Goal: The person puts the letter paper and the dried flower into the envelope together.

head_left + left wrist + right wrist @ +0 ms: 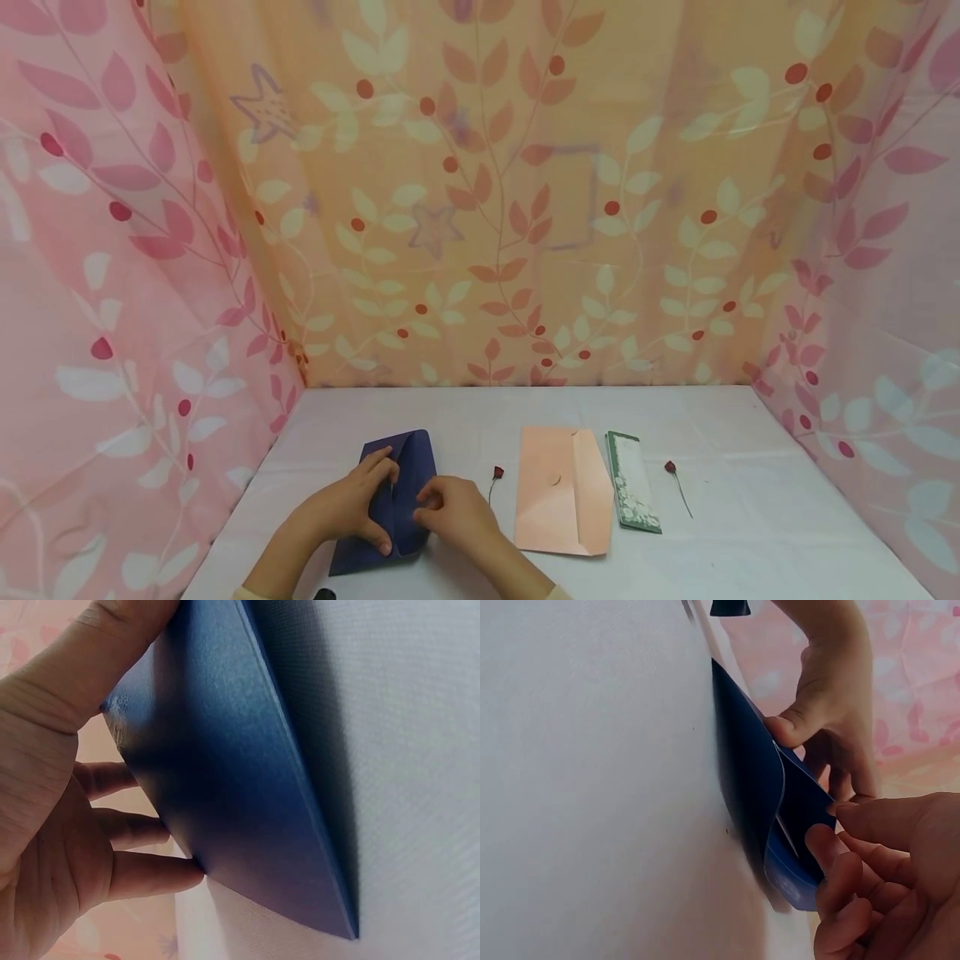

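A navy-blue envelope (352,553) lies on the left part of the table with its flap folded out to the right. My left hand (350,502) grips it across the pocket, thumb near the mouth and fingers at the far edge. In the right wrist view the envelope's mouth (799,799) bulges apart, and a thin pale edge shows inside. My right hand (459,510) is over the flap, fingers loosely bent. Its thumb and index fingertips (821,841) stand apart at the mouth, with nothing visible between them. The left wrist view shows the envelope's smooth side (247,765) tilted up from the cloth.
To the right lie a small dried red rose (498,473), a peach envelope (546,508) with its flap out, a green-bordered floral card (633,483) and another rose (671,468). A black object (325,594) shows at the near edge. Patterned curtains (480,192) enclose the white table.
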Available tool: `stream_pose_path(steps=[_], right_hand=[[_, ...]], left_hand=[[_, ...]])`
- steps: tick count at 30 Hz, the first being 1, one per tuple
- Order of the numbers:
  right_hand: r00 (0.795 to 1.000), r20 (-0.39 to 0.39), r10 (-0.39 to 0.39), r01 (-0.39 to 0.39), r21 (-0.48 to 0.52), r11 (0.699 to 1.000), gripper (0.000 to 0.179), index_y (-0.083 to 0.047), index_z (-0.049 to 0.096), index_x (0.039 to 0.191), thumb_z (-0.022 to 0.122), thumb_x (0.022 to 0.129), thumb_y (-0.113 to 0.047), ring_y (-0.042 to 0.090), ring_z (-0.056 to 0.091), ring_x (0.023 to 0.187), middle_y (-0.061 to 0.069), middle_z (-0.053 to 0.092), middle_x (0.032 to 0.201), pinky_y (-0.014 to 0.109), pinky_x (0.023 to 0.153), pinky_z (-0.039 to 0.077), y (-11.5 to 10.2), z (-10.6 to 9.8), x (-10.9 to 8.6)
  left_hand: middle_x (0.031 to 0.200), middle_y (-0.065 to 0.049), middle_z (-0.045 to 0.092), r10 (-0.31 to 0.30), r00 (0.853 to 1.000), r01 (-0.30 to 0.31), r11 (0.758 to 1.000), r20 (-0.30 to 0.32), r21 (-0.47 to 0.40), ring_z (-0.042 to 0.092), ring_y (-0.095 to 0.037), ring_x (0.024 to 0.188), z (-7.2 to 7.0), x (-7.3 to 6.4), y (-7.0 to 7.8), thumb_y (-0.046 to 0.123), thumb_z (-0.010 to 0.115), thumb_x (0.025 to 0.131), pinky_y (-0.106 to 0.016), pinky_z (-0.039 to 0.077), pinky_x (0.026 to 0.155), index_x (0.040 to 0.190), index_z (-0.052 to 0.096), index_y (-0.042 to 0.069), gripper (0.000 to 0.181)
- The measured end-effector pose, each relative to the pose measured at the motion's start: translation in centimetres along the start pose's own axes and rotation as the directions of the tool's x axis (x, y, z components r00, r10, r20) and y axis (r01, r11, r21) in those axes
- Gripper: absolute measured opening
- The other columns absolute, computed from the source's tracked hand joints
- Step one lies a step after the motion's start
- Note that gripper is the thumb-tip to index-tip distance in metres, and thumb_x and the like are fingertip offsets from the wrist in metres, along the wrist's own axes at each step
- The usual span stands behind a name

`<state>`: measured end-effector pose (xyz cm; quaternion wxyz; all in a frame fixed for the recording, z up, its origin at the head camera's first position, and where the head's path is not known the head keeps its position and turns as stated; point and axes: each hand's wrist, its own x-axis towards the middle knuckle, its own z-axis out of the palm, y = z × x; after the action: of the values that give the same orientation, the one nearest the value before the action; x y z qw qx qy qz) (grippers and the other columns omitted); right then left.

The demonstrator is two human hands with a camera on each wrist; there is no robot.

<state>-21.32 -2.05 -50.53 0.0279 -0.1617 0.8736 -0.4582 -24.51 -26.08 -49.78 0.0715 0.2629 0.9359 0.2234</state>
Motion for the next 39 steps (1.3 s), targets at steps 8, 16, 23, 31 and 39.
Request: stream_pose_path(steps=[8, 16, 23, 31, 39], right_hand=[[0.999, -0.026, -0.018, 0.016, -0.073, 0.997, 0.017, -0.017, 0.075, 0.097, 0.082, 0.084, -0.025, 0.001, 0.053, 0.060, -0.016, 0.063, 0.071, 0.025, 0.053, 0.044, 1.0, -1.1, -1.1], [0.998, -0.046, -0.037, 0.031, -0.122, 0.992, 0.018, -0.016, 0.075, 0.100, 0.081, 0.085, -0.024, 0.000, 0.053, 0.061, -0.016, 0.065, 0.070, 0.024, 0.055, 0.043, 1.0, -2.5, -1.6], [0.998, -0.062, 0.001, -0.011, -0.175, 0.984, 0.017, -0.017, 0.074, 0.098, 0.081, 0.085, -0.025, 0.001, 0.053, 0.062, -0.016, 0.065, 0.070, 0.027, 0.057, 0.043, 1.3, -3.3, -1.8], [0.992, -0.123, -0.011, -0.020, -0.247, 0.969, 0.019, -0.017, 0.075, 0.098, 0.082, 0.084, -0.027, 0.001, 0.055, 0.063, -0.015, 0.067, 0.072, 0.027, 0.059, 0.044, 2.0, -4.1, -1.5], [0.985, -0.173, 0.004, -0.048, -0.249, 0.967, 0.018, -0.017, 0.075, 0.098, 0.082, 0.084, -0.027, 0.003, 0.056, 0.064, -0.015, 0.067, 0.073, 0.028, 0.059, 0.045, 3.1, -4.9, -0.9]], left_hand=[[0.162, -0.027, 0.027, -0.010, 1.000, 0.010, 1.000, 0.000, 0.011, 0.046, -0.053, 0.136, 0.1, 0.2, 0.0, 0.068, 0.090, 0.052, -0.058, 0.055, 0.091, 0.119, 0.046, 0.025, 0.090], [0.162, -0.027, 0.028, -0.022, 1.000, 0.022, 1.000, -0.004, 0.005, 0.044, -0.056, 0.136, 0.1, 0.5, 0.0, 0.066, 0.092, 0.051, -0.065, 0.051, 0.095, 0.120, 0.047, 0.025, 0.091], [0.162, -0.028, 0.028, -0.027, 1.000, 0.027, 1.000, -0.002, 0.003, 0.042, -0.056, 0.138, 0.2, 0.6, 0.2, 0.064, 0.093, 0.051, -0.066, 0.049, 0.098, 0.119, 0.049, 0.025, 0.090], [0.163, -0.028, 0.026, -0.025, 1.000, 0.025, 1.000, 0.007, -0.009, 0.039, -0.056, 0.140, 0.5, 0.3, -0.2, 0.065, 0.092, 0.050, -0.066, 0.048, 0.099, 0.118, 0.048, 0.025, 0.091], [0.163, -0.027, 0.025, -0.024, 1.000, 0.024, 1.000, 0.009, -0.009, 0.041, -0.056, 0.138, 0.5, 0.3, -0.3, 0.065, 0.092, 0.051, -0.066, 0.050, 0.097, 0.119, 0.047, 0.025, 0.092]])
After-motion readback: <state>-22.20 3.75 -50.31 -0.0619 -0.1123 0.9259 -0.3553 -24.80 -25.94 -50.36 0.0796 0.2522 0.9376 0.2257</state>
